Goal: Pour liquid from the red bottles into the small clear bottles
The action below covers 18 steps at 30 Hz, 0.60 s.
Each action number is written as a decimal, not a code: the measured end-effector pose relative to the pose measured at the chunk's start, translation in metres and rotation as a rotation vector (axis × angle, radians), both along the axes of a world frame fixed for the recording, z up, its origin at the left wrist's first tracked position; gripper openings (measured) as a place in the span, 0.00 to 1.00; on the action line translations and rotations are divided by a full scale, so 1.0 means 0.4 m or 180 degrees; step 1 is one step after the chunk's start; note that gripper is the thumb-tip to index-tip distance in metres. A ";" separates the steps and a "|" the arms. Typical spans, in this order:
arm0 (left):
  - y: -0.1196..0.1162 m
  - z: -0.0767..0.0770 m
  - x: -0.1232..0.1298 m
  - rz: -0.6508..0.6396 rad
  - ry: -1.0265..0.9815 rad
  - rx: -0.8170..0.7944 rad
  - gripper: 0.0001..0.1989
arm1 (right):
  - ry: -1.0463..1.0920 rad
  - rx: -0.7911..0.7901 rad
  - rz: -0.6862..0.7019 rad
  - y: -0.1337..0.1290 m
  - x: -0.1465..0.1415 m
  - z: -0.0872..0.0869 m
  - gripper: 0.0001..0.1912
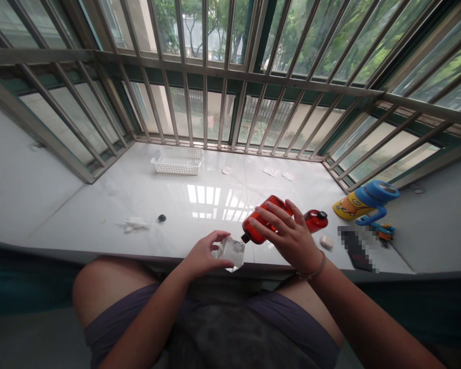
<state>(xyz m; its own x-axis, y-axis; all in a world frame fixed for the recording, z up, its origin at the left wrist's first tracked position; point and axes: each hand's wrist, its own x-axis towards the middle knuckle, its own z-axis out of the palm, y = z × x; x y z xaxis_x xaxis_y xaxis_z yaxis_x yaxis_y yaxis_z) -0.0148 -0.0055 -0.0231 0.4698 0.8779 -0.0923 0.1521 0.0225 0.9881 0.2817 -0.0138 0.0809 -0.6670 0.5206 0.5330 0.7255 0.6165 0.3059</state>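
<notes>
My left hand [207,255] is closed round the left side of a clear, faceted container [232,252] near the sill's front edge, thumb below and fingers above. In my right hand [288,233] is a red-orange bottle [256,228], tilted so that its black neck points down and left at the container's upper right rim. Whether liquid is flowing cannot be made out. A second red bottle [315,221] with a black top lies or stands partly behind my right hand. A small black cap [162,218] rests to the left on the white surface.
A white perforated basket [177,165] sits at the back left. Crumpled white pieces [135,224] lie at left, others [270,171] near the bars. At right are a blue-yellow flask [364,200], a pale block [326,242], a dark blurred object [355,248] and blue-orange items [384,230].
</notes>
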 end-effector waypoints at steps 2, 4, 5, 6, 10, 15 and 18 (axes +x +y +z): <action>0.000 0.000 0.000 0.0003 0.0003 0.0005 0.41 | 0.0002 -0.0011 0.0020 0.001 -0.001 -0.001 0.31; 0.000 0.001 0.000 0.0005 0.0002 -0.0006 0.41 | 0.0001 -0.0003 0.0040 0.002 -0.002 -0.002 0.31; 0.000 0.001 0.000 0.0006 0.0003 -0.0013 0.41 | -0.0005 0.0001 0.0047 0.002 -0.002 -0.002 0.31; 0.000 0.001 -0.001 0.0006 0.0005 -0.0018 0.41 | -0.0013 0.0005 0.0055 0.003 -0.003 -0.002 0.31; -0.001 -0.001 -0.002 0.0012 0.0004 -0.0012 0.42 | -0.0037 0.0017 0.0075 0.003 -0.007 0.000 0.31; -0.001 -0.004 -0.003 0.0034 -0.0015 -0.0026 0.41 | -0.0048 0.0070 0.0108 0.003 -0.012 0.001 0.29; 0.000 -0.006 -0.004 0.0042 -0.0019 -0.0025 0.41 | -0.0083 0.0070 0.0103 0.003 -0.013 0.001 0.29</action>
<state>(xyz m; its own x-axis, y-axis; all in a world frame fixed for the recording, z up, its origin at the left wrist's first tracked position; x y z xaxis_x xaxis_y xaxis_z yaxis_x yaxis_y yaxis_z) -0.0163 -0.0057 -0.0253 0.4587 0.8833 -0.0965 0.1459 0.0323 0.9888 0.2764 -0.0124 0.0813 -0.6970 0.4870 0.5263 0.6971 0.6324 0.3380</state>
